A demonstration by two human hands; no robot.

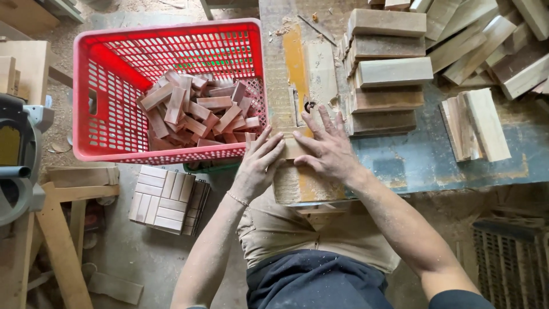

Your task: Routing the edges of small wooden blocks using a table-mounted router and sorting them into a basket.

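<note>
My left hand [257, 166] and my right hand [325, 146] lie close together on a small pale wooden block [293, 147] at the near edge of a worn wooden bench [297, 63]. Both hands press flat on the block, fingers spread, so most of it is hidden. The left wrist wears a thin bracelet. A red plastic crate [108, 109] stands just left of my left hand, partly filled with several short reddish wood offcuts [197, 114].
Stacked wooden planks [389, 71] rise right of my right hand, with a loose heap of boards [486, 46] behind. More boards [477, 123] lie on a blue-grey tabletop [423, 163]. A tiled wood panel [163, 197] lies on the floor. A saw machine [20, 154] stands far left.
</note>
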